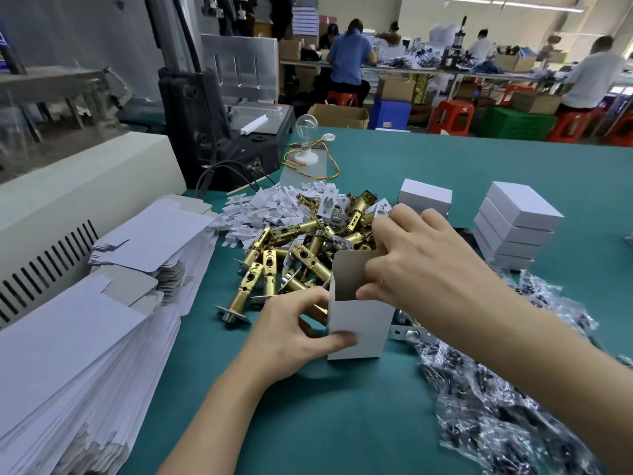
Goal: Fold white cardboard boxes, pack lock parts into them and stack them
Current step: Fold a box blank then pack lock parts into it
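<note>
Upright white box (359, 323) being packed
Left hand (301, 334) grips its base, right hand (421, 265) pinches the rim (contents hidden); a slack grip could topple it onto the brass latches (274, 262).

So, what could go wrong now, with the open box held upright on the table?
1. The open box stands on its narrow end. If the left hand loosens, it could tip onto the brass latches.
2. The right hand grips its rim and might crease the top flap.
</note>
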